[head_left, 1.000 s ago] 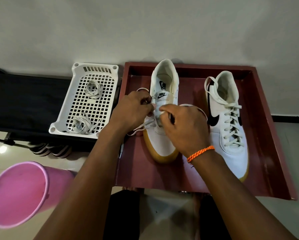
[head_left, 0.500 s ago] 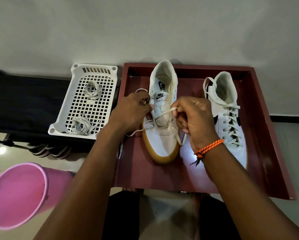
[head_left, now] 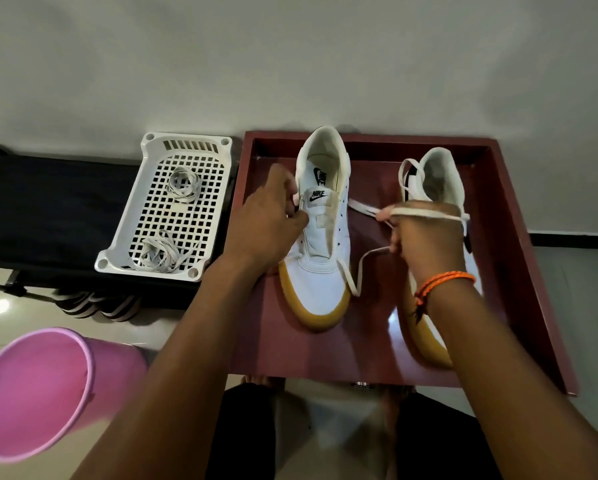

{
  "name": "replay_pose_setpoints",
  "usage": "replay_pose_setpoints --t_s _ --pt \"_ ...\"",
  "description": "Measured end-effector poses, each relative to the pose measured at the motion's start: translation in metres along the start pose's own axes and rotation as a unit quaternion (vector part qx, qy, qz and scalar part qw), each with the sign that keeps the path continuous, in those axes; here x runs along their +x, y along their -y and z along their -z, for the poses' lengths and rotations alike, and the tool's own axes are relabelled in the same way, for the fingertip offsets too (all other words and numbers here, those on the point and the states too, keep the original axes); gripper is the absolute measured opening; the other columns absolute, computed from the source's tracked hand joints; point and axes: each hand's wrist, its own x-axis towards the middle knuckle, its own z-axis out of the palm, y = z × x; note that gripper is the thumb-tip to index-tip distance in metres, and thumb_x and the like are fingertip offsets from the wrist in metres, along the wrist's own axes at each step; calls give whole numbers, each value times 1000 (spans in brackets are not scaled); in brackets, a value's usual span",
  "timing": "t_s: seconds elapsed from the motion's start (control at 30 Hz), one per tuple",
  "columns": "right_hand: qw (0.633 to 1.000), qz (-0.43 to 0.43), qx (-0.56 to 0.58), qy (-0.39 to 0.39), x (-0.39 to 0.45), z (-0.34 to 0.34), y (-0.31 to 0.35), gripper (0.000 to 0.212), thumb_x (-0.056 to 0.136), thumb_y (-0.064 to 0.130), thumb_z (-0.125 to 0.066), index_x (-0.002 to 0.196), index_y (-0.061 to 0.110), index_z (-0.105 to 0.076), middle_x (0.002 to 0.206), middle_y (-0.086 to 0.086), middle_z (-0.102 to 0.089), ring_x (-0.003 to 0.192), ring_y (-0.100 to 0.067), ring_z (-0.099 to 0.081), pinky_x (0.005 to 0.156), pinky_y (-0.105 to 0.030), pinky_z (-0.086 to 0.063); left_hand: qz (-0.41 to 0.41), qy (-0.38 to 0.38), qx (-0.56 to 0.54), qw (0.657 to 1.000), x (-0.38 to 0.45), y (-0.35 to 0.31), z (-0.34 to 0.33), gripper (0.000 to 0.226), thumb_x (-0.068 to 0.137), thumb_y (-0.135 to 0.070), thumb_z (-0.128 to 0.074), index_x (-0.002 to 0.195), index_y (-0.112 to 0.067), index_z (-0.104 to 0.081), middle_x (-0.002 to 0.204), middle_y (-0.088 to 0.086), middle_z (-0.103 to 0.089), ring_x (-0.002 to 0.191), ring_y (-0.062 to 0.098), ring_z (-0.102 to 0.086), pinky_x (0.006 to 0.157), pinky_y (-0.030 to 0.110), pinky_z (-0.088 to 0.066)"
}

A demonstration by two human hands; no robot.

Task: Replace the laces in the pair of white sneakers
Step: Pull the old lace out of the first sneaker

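Note:
Two white sneakers with tan soles stand in a dark red tray (head_left: 519, 271). The left sneaker (head_left: 323, 258) has bare eyelets over its tongue. My left hand (head_left: 269, 223) grips its left side near the top eyelets. A white lace (head_left: 354, 271) trails from the sneaker's lower right side up to my right hand (head_left: 425, 240), which holds it with the lace looped over its fingers. The right sneaker (head_left: 439, 178) is laced and mostly hidden behind my right hand and wrist.
A white perforated basket (head_left: 152, 244) left of the tray holds two coiled laces (head_left: 183, 183). It sits on a black bench (head_left: 48, 209). A pink bucket (head_left: 37, 389) stands at the lower left. Striped sandals (head_left: 93, 301) lie under the bench. A grey wall rises behind.
My right hand has pulled the lace out of the left sneaker's upper eyelets and moved right, in front of the other sneaker. My left hand stayed on the shoe's side.

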Motion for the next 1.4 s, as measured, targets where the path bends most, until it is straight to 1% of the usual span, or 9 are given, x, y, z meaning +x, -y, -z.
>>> replay_pose_setpoints --t_s 0.07,0.17,0.3,0.37,0.57,0.77,1.1,1.27,1.4 --pt "956 14 -294 -7 -9 3 -9 38 75 47 -52 68 14 -70 63 -9 -67 60 -32 -67 64 -41 -58 -49 -31 24 998 -5 -9 -5 30 91 -9 -64 112 -27 -53 100 -3 -54 86 21 -57 73 54 -55" --pt "905 23 -421 55 -25 4 -17 44 82 54 -53 77 12 -64 76 -13 -69 69 -37 -69 73 -45 -61 -74 -13 99 992 -17 -18 -13 22 95 -9 -63 104 -28 -70 110 2 -44 98 23 -55 76 49 -56" --pt "918 126 -368 80 -33 8 -12 33 88 38 -62 68 12 -66 61 -6 -64 63 -32 -64 62 -42 -58 -24 28 128 991 -44 -24 -13 17 100 -23 -67 107 -32 -79 115 -1 -45 109 22 -57 86 45 -56" --pt "924 201 -318 72 -37 10 -4 7 90 28 -64 89 24 -69 69 3 -64 68 -24 -64 62 -38 -54 -2 42 144 989 -56 -28 -12 24 100 -27 -68 120 -36 -76 119 -1 -52 113 23 -60 89 45 -56" --pt "905 263 -250 221 -42 -5 -8 59 95 17 -60 145 45 -53 104 8 -47 81 -12 -58 75 -44 -58 26 6 172 985 -79 -37 -27 31 99 -28 -70 129 -33 -66 121 -4 -64 114 22 -64 87 43 -57" --pt "903 245 -264 233 -35 -2 -12 58 88 35 -72 142 48 -55 108 12 -43 85 -7 -57 77 -41 -58 103 82 39 990 -56 -29 -24 20 87 -14 -72 97 -30 -65 74 -12 -58 81 21 -63 69 32 -44" --pt "895 256 -303 204 -37 -3 -11 62 71 53 -90 121 46 -54 120 15 -45 82 -4 -59 71 -38 -59 144 110 -77 980 -42 -24 -18 51 75 6 -79 57 -21 -39 59 -3 -41 59 18 -40 61 29 -34" --pt "892 271 -306 194 -37 -5 -10 61 68 58 -89 113 40 -53 115 14 -48 86 -15 -64 70 -42 -59 274 47 -310 909 -44 -24 -15 69 73 18 -80 52 -22 -28 51 -1 -30 47 13 -32 51 24 -33" --pt "890 276 -305 198 -36 -4 -9 60 68 57 -89 112 40 -53 119 16 -49 87 -16 -64 71 -42 -59 372 -8 -427 824 -40 -23 -10 43 83 11 -73 55 -14 -52 46 1 -50 48 16 -50 59 29 -46"
